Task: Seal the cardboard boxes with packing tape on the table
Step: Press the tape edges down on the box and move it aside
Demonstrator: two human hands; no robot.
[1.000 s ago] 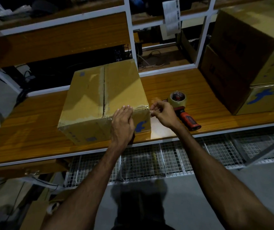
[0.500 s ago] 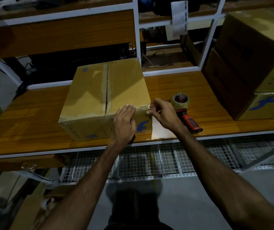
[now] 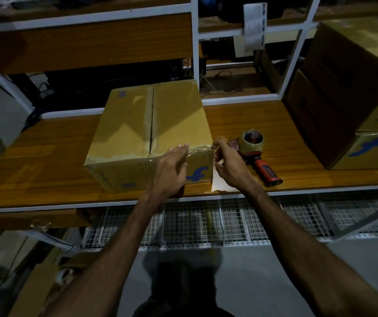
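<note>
Since a second ago: my left hand (image 3: pixel 172 170) has slid a little right along the near top edge of the box (image 3: pixel 149 136); my right hand (image 3: pixel 229 163) stays at the near right corner. Box and dispenser unmoved.

Box: one, closed, mid-bench, near face flush toward me, blue logo on that face. Flaps meet at a centre seam running far to near.

Tape (image 3: pixel 198 150): clear strip visible along the near top edge, from around the seam to the right corner. Some tape sheen shows along the centre seam too; how completely it covers the seam I cannot tell.

Left hand: flat, fingers straight, pressing the strip down over the edge and near face. Grasping nothing.

Right hand: fingers curled at the corner, pinching what looks like the tape's end against the box.

Dispenser (image 3: pixel 258 154): red handle, roll mounted, lying on the bench (image 3: pixel 46 161) just right of my right hand, not held.

Stacked boxes (image 3: pixel 348 92): far right of the bench, two at least, closed; tape on them not discernible.

Progress, as judged: this box is partly sealed. Left to do: smooth the strip's end round the right corner, check the left half of that edge and the far edge, then move on to any remaining boxes.
</note>
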